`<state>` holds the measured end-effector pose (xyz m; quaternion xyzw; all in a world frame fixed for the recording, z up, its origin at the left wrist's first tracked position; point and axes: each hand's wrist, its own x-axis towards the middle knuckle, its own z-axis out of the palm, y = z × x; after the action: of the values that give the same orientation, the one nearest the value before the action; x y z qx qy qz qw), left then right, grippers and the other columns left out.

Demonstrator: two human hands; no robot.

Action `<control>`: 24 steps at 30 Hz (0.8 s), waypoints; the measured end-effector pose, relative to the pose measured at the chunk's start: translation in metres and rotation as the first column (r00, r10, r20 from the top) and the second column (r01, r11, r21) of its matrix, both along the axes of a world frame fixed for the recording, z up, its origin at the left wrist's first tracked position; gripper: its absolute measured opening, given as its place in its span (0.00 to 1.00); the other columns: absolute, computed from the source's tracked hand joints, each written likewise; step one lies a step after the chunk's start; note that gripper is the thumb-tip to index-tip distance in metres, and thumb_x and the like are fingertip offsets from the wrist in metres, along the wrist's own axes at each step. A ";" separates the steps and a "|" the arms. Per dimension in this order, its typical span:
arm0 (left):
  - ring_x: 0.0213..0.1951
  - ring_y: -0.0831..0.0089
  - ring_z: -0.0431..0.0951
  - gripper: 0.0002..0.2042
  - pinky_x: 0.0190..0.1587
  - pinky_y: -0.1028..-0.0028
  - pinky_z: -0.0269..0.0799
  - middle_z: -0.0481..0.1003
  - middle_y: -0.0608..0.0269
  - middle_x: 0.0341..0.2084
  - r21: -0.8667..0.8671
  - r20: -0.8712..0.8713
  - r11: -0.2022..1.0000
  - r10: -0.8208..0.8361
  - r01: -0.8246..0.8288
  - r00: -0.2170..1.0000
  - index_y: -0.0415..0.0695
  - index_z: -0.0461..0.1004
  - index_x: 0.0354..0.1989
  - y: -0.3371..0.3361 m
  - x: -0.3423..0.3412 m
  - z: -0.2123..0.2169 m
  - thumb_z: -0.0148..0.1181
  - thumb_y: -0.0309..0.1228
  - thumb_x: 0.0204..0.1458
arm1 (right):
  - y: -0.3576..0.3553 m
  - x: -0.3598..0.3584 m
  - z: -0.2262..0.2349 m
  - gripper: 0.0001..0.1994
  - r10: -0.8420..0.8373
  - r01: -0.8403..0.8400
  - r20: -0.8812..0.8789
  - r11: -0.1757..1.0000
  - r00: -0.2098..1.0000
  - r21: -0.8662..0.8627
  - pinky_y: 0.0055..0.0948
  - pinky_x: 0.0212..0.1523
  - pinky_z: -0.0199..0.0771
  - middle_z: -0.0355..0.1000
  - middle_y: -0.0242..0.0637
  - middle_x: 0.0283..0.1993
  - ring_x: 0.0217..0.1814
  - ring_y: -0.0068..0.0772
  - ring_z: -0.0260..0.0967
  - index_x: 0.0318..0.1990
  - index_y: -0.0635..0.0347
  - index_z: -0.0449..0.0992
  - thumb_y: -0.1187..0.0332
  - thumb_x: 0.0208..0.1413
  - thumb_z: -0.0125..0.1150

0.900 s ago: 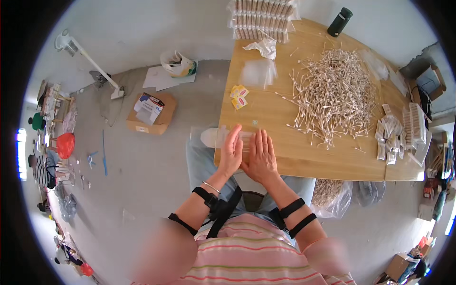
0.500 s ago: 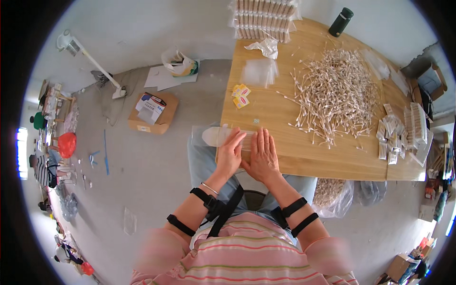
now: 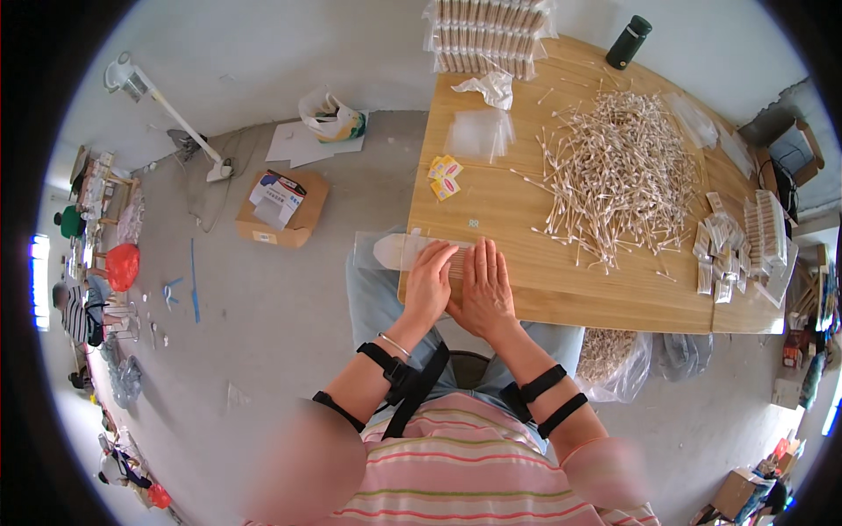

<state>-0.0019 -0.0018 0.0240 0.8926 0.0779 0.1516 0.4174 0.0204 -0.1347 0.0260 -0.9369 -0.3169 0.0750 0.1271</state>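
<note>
A clear plastic bag [image 3: 392, 252] with a white rounded card end lies across the table's left front corner, its left end past the edge. Thin cotton swab sticks [image 3: 457, 261] show inside it between my hands. My left hand [image 3: 428, 282] rests over the bag, fingers together and slightly bent. Beside it, my right hand [image 3: 488, 285] lies flat on the bag's right part, fingers stretched out. The thumbs come close to each other. Both palms hide much of the swabs.
A big heap of loose cotton swabs [image 3: 623, 175] covers the table's right half. Yellow cards [image 3: 445, 177], flat clear bags [image 3: 481, 134], stacked swab packs [image 3: 488, 37], a dark bottle [image 3: 630, 41] and small packets [image 3: 724, 241] lie around. An open cardboard box [image 3: 285, 209] is on the floor.
My left hand has shifted slightly right and its fingers are more bent. The right hand has hardly moved, and more swab sticks show between the hands.
</note>
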 end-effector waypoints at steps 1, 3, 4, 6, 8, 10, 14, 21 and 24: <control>0.54 0.56 0.71 0.14 0.56 0.64 0.68 0.74 0.54 0.48 0.014 0.008 1.000 0.004 -0.004 1.000 0.41 0.76 0.47 0.000 0.001 -0.002 0.54 0.18 0.51 | 0.001 0.000 0.000 0.47 -0.003 0.003 0.002 1.000 1.000 -0.001 0.46 0.74 0.29 0.36 0.60 0.73 0.77 0.56 0.28 0.67 0.75 0.45 0.43 0.53 0.52; 0.53 0.56 0.71 0.14 0.56 0.65 0.68 0.75 0.54 0.47 0.029 0.017 1.000 0.008 -0.009 1.000 0.41 0.76 0.46 0.001 0.002 -0.007 0.54 0.18 0.51 | 0.001 -0.001 0.000 0.48 -0.007 0.007 0.004 1.000 1.000 -0.001 0.46 0.74 0.29 0.36 0.60 0.73 0.77 0.56 0.28 0.67 0.75 0.44 0.42 0.52 0.52; 0.52 0.56 0.71 0.15 0.55 0.64 0.68 0.74 0.54 0.47 0.051 0.050 0.999 -0.007 0.005 0.999 0.41 0.76 0.46 0.002 0.002 -0.010 0.54 0.17 0.50 | 0.001 0.000 0.000 0.48 -0.009 0.009 0.010 1.000 1.000 0.008 0.46 0.74 0.29 0.36 0.60 0.73 0.77 0.56 0.28 0.67 0.75 0.44 0.42 0.52 0.52; 0.52 0.55 0.71 0.15 0.55 0.63 0.68 0.74 0.54 0.47 0.075 0.083 0.997 -0.026 0.019 0.996 0.41 0.76 0.46 0.004 0.001 -0.014 0.54 0.16 0.50 | 0.001 0.000 -0.001 0.48 -0.014 0.014 0.015 1.000 1.000 0.017 0.46 0.74 0.30 0.37 0.60 0.73 0.77 0.56 0.27 0.67 0.75 0.45 0.42 0.52 0.52; 0.55 0.55 0.70 0.13 0.58 0.65 0.66 0.73 0.53 0.49 -0.016 0.056 0.999 -0.040 0.041 0.998 0.41 0.75 0.49 0.007 -0.002 -0.014 0.52 0.22 0.55 | 0.001 0.000 -0.002 0.49 -0.013 0.013 0.016 0.999 1.000 0.036 0.46 0.74 0.31 0.38 0.60 0.73 0.77 0.56 0.28 0.67 0.75 0.45 0.41 0.52 0.53; 0.59 0.59 0.67 0.15 0.61 0.66 0.61 0.71 0.53 0.54 -0.179 0.038 0.984 -0.003 0.010 0.999 0.39 0.71 0.54 0.008 -0.004 -0.013 0.48 0.28 0.60 | 0.001 0.000 -0.003 0.49 -0.026 0.024 0.025 0.998 0.999 0.061 0.46 0.74 0.31 0.39 0.60 0.72 0.77 0.56 0.30 0.67 0.76 0.47 0.39 0.51 0.53; 0.68 0.66 0.53 0.28 0.69 0.68 0.45 0.57 0.53 0.66 -0.661 0.029 0.749 -0.023 0.036 0.999 0.36 0.55 0.66 0.011 0.000 -0.011 0.36 0.45 0.67 | 0.001 -0.001 -0.004 0.49 -0.036 0.034 0.027 0.995 0.999 0.097 0.48 0.73 0.32 0.40 0.62 0.72 0.76 0.58 0.32 0.66 0.77 0.46 0.39 0.52 0.53; 0.71 0.66 0.42 0.34 0.71 0.64 0.34 0.48 0.53 0.69 -0.741 0.099 0.653 -0.124 0.156 0.987 0.36 0.48 0.68 0.004 0.008 -0.016 0.34 0.53 0.65 | 0.008 -0.004 -0.010 0.45 -0.021 0.020 0.017 0.996 1.000 0.087 0.47 0.74 0.31 0.40 0.62 0.72 0.76 0.58 0.32 0.66 0.78 0.48 0.44 0.54 0.50; 0.71 0.65 0.42 0.35 0.71 0.63 0.32 0.48 0.53 0.69 -0.762 0.102 0.630 -0.117 0.153 0.988 0.36 0.48 0.68 0.005 0.009 -0.017 0.33 0.54 0.64 | 0.011 -0.006 -0.011 0.43 -0.036 0.033 0.025 0.993 0.999 0.112 0.47 0.74 0.31 0.39 0.62 0.72 0.76 0.58 0.31 0.66 0.78 0.48 0.45 0.55 0.47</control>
<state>0.0067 0.0035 0.0066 0.6313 0.0587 0.0916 0.7679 0.0147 -0.1236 0.0149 -0.9345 -0.3062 0.0423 0.1764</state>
